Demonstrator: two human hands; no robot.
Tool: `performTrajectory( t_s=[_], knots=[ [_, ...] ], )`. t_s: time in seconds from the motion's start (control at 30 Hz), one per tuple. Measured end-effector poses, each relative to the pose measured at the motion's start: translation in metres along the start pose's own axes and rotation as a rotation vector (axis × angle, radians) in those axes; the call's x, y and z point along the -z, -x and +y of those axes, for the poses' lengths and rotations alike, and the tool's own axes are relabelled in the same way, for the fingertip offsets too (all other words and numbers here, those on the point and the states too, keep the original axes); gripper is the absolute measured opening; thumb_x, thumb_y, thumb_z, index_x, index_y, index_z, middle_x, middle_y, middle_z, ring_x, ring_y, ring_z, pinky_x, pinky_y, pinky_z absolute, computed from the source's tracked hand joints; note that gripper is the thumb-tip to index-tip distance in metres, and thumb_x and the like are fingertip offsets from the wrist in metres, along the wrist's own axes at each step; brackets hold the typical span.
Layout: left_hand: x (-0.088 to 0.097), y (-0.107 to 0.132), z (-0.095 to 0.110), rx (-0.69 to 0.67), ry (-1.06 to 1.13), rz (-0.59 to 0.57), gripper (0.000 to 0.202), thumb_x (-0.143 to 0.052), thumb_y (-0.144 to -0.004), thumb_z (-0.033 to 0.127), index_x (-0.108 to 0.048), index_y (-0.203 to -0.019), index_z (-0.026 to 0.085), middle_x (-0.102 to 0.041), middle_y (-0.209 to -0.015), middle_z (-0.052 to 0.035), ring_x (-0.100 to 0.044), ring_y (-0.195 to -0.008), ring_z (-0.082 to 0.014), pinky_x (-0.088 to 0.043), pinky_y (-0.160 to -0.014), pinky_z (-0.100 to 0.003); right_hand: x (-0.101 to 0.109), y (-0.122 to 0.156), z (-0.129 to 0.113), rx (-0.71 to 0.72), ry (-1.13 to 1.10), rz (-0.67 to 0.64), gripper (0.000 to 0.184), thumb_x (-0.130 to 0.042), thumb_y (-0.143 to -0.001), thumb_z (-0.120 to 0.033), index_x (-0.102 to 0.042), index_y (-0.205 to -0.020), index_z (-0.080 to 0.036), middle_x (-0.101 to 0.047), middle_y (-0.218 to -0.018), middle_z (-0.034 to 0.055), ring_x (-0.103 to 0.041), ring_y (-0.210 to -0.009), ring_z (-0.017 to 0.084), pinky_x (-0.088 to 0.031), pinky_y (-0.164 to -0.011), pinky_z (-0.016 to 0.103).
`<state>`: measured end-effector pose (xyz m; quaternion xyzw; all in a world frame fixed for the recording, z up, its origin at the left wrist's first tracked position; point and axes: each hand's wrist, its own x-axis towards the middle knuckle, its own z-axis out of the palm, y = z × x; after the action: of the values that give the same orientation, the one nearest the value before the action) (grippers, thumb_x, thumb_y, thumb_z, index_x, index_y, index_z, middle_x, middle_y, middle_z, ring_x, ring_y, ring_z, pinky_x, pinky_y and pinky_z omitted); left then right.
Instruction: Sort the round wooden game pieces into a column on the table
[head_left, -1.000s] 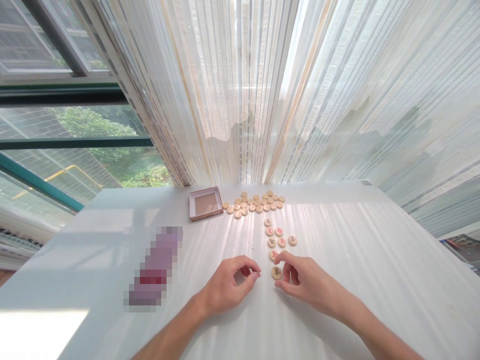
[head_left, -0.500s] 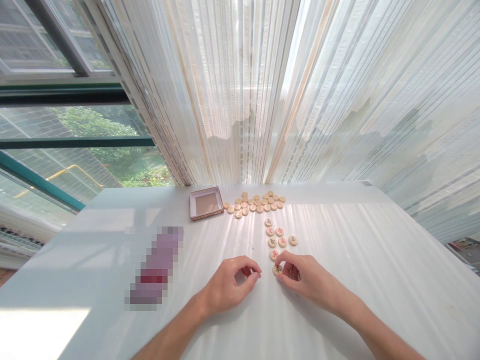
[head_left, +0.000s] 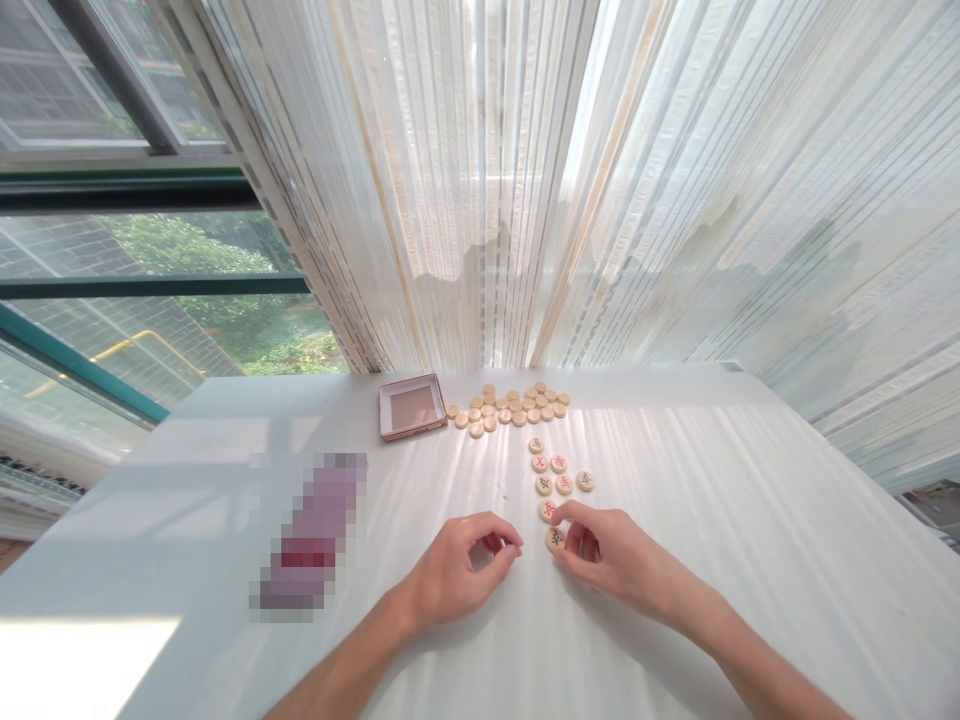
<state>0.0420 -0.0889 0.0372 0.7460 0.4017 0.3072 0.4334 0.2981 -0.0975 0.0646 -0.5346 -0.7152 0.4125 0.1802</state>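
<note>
Right hand [head_left: 616, 546] pinches the nearest black-marked disc [head_left: 554, 539] at its tip; left hand [head_left: 459, 566], narrow, sits apart.

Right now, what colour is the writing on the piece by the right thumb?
Black, on a light tan piece; the head view shows it.

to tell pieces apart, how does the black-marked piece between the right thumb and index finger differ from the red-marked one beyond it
The black-marked piece bears a black character, the red-marked piece a red one. The black-marked piece sits between the thumb and index finger of the right hand; the red-marked piece lies beyond, its edge partly hidden by the index finger. Both are round, pale wood-coloured discs.
</note>
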Motion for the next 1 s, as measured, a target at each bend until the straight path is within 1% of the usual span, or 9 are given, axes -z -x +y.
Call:
performTrajectory(
  t_s=[0.13, 0.23, 0.3, 0.37, 0.47, 0.57, 0.77, 0.9, 1.0],
  knots=[
    [0.000, 0.000, -0.001, 0.004, -0.004, -0.001, 0.014, -0.061, -0.094, 0.021, -0.075, -0.097, 0.022, -0.078, -0.090, -0.0031, -0.071, -0.081, -0.0187, -0.056, -0.080, -0.029, 0.004, 0.000, 0.000, 0.037, 0.048, 0.054, 0.013, -0.058, -0.097, -0.031, -0.064, -0.107, -0.027, -0.063, -0.073, -0.0031, -0.057, -0.064, 0.016, -0.049, -0.061, 0.027],
    [0.000, 0.000, -0.001, 0.014, -0.008, 0.003, 0.014, -0.061, -0.094, 0.022, -0.075, -0.096, 0.022, -0.079, -0.091, -0.0035, -0.071, -0.081, -0.0191, -0.056, -0.081, -0.029, 0.007, -0.001, 0.003, 0.126, 0.129, 0.155, 0.011, -0.055, -0.100, -0.031, -0.065, -0.104, -0.027, -0.065, -0.078, -0.0010, -0.060, -0.067, 0.017, -0.052, -0.064, 0.029],
    [0.000, 0.000, -0.001, 0.020, -0.007, 0.006, 0.014, -0.062, -0.094, 0.022, -0.075, -0.096, 0.022, -0.079, -0.091, -0.0040, -0.071, -0.081, -0.0195, -0.056, -0.080, -0.030, 0.008, -0.003, 0.008, 0.215, 0.188, 0.251, 0.014, -0.052, -0.102, -0.028, -0.066, -0.105, -0.027, -0.068, -0.087, 0.0027, -0.065, -0.076, 0.020, -0.056, -0.069, 0.032],
    [-0.001, 0.000, 0.000, 0.021, -0.004, 0.006, 0.013, -0.062, -0.094, 0.022, -0.075, -0.096, 0.022, -0.079, -0.091, -0.0039, -0.071, -0.081, -0.0194, -0.056, -0.080, -0.029, 0.008, -0.006, 0.013, 0.334, 0.237, 0.316, 0.018, -0.051, -0.104, -0.024, -0.067, -0.110, -0.027, -0.070, -0.098, 0.0070, -0.067, -0.091, 0.024, -0.059, -0.078, 0.038],
    [-0.001, -0.001, 0.000, 0.016, -0.002, 0.005, 0.013, -0.062, -0.094, 0.021, -0.075, -0.096, 0.022, -0.079, -0.091, -0.0029, -0.071, -0.081, -0.0186, -0.056, -0.080, -0.029, 0.008, -0.010, 0.020, 0.474, 0.295, 0.294, 0.028, -0.049, -0.104, -0.016, -0.069, -0.118, -0.029, -0.073, -0.112, 0.0093, -0.065, -0.105, 0.028, -0.060, -0.086, 0.043],
    [-0.001, 0.000, -0.001, 0.014, -0.002, 0.006, 0.013, -0.063, -0.094, 0.020, -0.075, -0.097, 0.022, -0.079, -0.091, -0.0022, -0.071, -0.081, -0.0182, -0.056, -0.081, -0.028, 0.007, -0.012, 0.023, 0.523, 0.342, 0.227, 0.036, -0.047, -0.103, -0.009, -0.068, -0.123, -0.031, -0.073, -0.120, 0.0074, -0.063, -0.109, 0.027, -0.060, -0.089, 0.044],
    [0.000, 0.000, -0.002, 0.016, -0.002, 0.000, 0.012, -0.063, -0.094, 0.020, -0.074, -0.097, 0.022, -0.079, -0.091, -0.0020, -0.071, -0.081, -0.0180, -0.056, -0.081, -0.028, 0.007, -0.012, 0.021, 0.521, 0.369, 0.169, 0.040, -0.047, -0.102, -0.005, -0.070, -0.122, -0.031, -0.076, -0.120, 0.0049, -0.064, -0.108, 0.027, -0.059, -0.089, 0.044],
    [0.000, 0.000, -0.001, 0.019, 0.004, -0.006, 0.013, -0.063, -0.094, 0.020, -0.075, -0.097, 0.022, -0.079, -0.091, -0.0024, -0.071, -0.082, -0.0184, -0.056, -0.081, -0.028, 0.007, -0.012, 0.020, 0.523, 0.364, 0.176, 0.037, -0.048, -0.103, -0.008, -0.072, -0.119, -0.030, -0.077, -0.117, 0.0056, -0.066, -0.104, 0.027, -0.060, -0.087, 0.043],
    [0.000, 0.000, -0.002, 0.025, 0.005, -0.003, 0.012, -0.063, -0.094, 0.020, -0.075, -0.098, 0.022, -0.078, -0.091, -0.0023, -0.071, -0.082, -0.0181, -0.056, -0.081, -0.028, 0.007, -0.012, 0.023, 0.519, 0.352, 0.224, 0.035, -0.049, -0.103, -0.008, -0.070, -0.121, -0.029, -0.077, -0.116, 0.0054, -0.066, -0.102, 0.026, -0.060, -0.088, 0.044]
  ],
)
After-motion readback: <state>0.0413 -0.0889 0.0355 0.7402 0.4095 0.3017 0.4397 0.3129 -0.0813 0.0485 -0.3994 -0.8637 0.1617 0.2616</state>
